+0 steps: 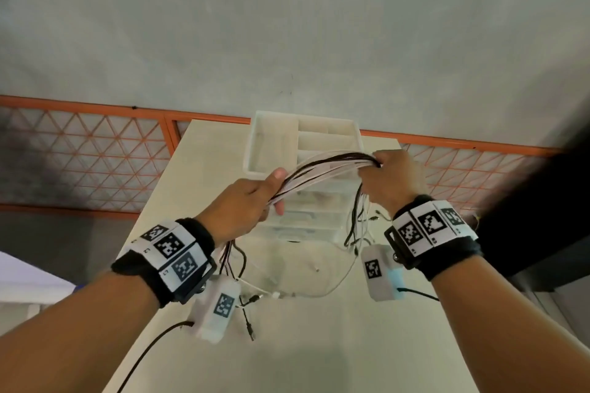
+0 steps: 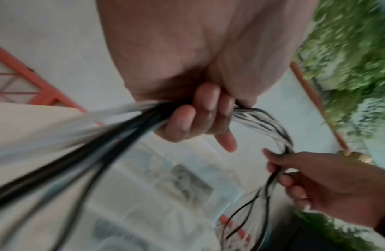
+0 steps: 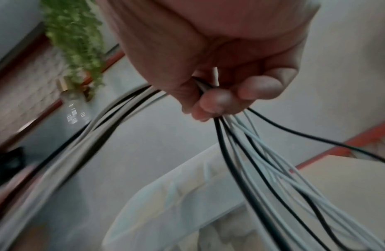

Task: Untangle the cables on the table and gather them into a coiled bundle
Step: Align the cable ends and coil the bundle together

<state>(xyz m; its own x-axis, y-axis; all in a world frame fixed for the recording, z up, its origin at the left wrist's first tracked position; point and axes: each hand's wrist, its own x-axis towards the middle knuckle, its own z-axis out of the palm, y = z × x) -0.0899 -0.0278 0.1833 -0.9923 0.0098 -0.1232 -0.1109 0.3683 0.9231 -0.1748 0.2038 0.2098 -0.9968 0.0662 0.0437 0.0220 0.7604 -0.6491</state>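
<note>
While both hands are raised above the pale table (image 1: 319, 344), the left hand (image 1: 242, 207) at about nine o'clock of the scene has its fingers (image 2: 187, 118) curled round a bunch of black and white cables (image 1: 325, 166), thumb laid over the top. From that fist the cables arch toward three o'clock into the right hand (image 1: 392, 179), whose fingertips (image 3: 217, 101) pinch the strands together; loose ends hang down from both fists at six o'clock, some trailing onto the tabletop, where a thin white loop lies. Directly under the span, at twelve o'clock of the table, stands a translucent drawer unit (image 1: 303, 195) with an open compartmented tray on top, close below the cables. The table's left edge runs diagonally past the left forearm, and its right edge lies under the right wrist; bare tabletop shows toward six o'clock. Beyond the table an orange-framed lattice railing (image 1: 86, 153) crosses the view, with grey floor behind it. The right wrist view shows blurred green foliage (image 3: 75, 34) at eleven o'clock.
</note>
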